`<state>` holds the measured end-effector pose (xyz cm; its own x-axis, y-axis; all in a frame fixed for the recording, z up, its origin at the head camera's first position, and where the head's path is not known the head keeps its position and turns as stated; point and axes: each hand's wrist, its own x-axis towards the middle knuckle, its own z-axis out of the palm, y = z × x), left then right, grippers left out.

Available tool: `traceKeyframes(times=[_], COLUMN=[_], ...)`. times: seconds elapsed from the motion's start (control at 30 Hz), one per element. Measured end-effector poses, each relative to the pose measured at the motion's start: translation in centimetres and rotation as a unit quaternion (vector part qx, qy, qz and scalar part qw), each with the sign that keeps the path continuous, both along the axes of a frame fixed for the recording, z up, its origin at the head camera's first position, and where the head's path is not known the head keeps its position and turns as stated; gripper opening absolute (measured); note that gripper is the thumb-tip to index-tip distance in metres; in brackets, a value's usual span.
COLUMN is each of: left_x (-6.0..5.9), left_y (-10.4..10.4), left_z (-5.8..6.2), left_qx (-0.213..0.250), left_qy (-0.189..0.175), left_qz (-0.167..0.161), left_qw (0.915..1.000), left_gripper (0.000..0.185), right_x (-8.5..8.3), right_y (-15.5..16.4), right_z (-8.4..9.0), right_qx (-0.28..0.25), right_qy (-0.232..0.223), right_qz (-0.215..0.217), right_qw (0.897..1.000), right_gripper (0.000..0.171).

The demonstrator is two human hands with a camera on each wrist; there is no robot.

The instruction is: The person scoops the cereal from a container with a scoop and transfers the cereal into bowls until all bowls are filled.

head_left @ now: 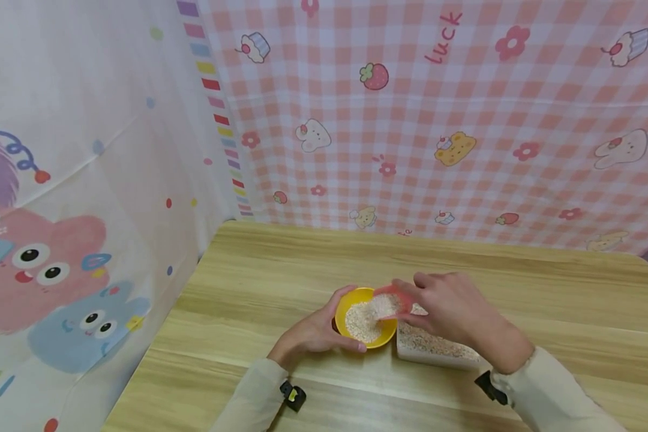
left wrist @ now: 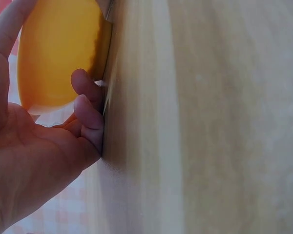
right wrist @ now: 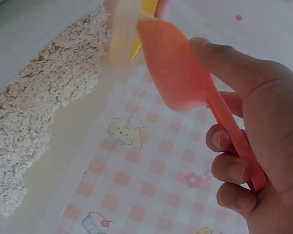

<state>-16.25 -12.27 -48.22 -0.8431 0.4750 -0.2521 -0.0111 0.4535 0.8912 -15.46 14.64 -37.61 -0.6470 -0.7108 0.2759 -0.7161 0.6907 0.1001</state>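
A yellow bowl (head_left: 344, 304) with pale oat flakes (head_left: 360, 322) in it sits on the wooden table (head_left: 248, 288). My left hand (head_left: 310, 333) cups the bowl (left wrist: 58, 53) from the left, thumb on the near rim. My right hand (head_left: 453, 309) grips the handle of a red-orange scoop (head_left: 393, 294), tilted over the bowl with flakes streaming off it. In the right wrist view the scoop (right wrist: 173, 66) sits between thumb and curled fingers of my right hand (right wrist: 263, 146). Under that hand lies a clear box (head_left: 432, 345) of oats (right wrist: 39, 112).
Pink checked cloth with cartoon prints (head_left: 437, 120) hangs behind the table, and a white cartoon sheet (head_left: 75, 210) hangs on the left. The table's left edge (head_left: 156, 342) runs close to that sheet. Bare wood stretches behind and right of the bowl.
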Motion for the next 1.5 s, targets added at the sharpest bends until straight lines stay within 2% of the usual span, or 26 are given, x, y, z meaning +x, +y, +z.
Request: traceKeyframes(times=[0.17,0.33,0.5,0.6,0.63,0.77,0.93,1.13,1.5], left_x=[0.0,0.0,0.1,0.1,0.1,0.1,0.1,0.0,0.2], left_y=[0.0,0.0,0.0,0.1,0.1,0.1,0.1,0.3,0.3], left_z=[0.0,0.1,0.0,-0.1,-0.1,-0.2,-0.2,-0.2,-0.3], left_qx=[0.000,0.000,0.002,0.001,0.001,0.000,-0.010,-0.019,-0.006], left_qy=[0.000,0.003,0.005,0.006,0.006,0.006,0.006,0.005,0.016], left_qz=[0.001,0.000,0.001,0.002,0.002,0.006,0.009,0.010,0.008], left_qw=[1.0000,1.0000,1.0000,1.0000,1.0000,1.0000,0.9999,0.9998,0.9998], left_gripper=[0.110,0.110,0.109,0.110,0.110,0.110,0.110,0.111,0.112], right_x=[0.2,0.4,0.7,0.9,1.0,1.5,1.9,2.5,3.2], right_y=[-0.3,-0.3,0.6,1.8,2.3,4.1,5.8,7.3,9.8], right_z=[-0.1,0.0,0.4,0.6,0.6,0.6,0.3,-0.1,-1.2], right_qx=[0.006,0.005,-0.029,-0.058,-0.065,-0.078,-0.080,-0.084,-0.090], right_qy=[0.055,0.130,0.163,0.154,0.145,0.113,0.103,0.088,0.060], right_qz=[0.030,0.070,0.094,0.096,0.093,0.059,0.028,0.012,-0.009], right_qw=[0.998,0.989,0.982,0.982,0.983,0.989,0.991,0.992,0.994], right_gripper=[0.056,0.057,0.061,0.044,0.043,0.071,0.073,0.074,0.073])
